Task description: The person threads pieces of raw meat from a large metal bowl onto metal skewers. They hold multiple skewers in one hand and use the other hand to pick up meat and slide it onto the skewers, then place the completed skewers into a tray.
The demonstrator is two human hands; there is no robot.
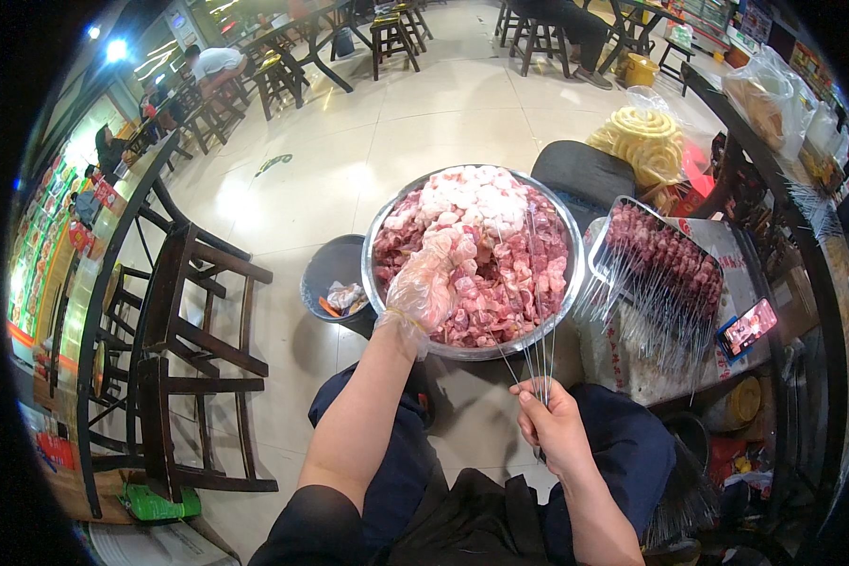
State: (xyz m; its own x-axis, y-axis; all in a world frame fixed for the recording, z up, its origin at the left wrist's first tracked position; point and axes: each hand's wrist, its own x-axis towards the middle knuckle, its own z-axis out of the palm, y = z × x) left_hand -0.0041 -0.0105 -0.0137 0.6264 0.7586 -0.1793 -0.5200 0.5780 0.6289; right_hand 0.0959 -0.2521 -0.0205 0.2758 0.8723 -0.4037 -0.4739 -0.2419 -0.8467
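Note:
Cubed raw meat [530, 283] fills a round metal basin [579, 269] in front of me, with paler, fatty pieces [474, 194] heaped at its far side. My left hand [424, 283], in a clear plastic glove, reaches over the meat from the left, its fingers among the pieces. Whether it grips a piece cannot be told. My bare right hand [548, 421] is closed around several thin metal skewers [538, 354] at the near side of the basin. Their shafts fan out over the rim and across the meat.
To the right, a tray of meat skewers [661, 258] and a lit phone [748, 329] rest on a covered stand. A bucket with waste [332, 276] stands left of the basin. Wooden stools [184, 297] are at the left; a dark seat [584, 170] is beyond the basin. People sit farther off.

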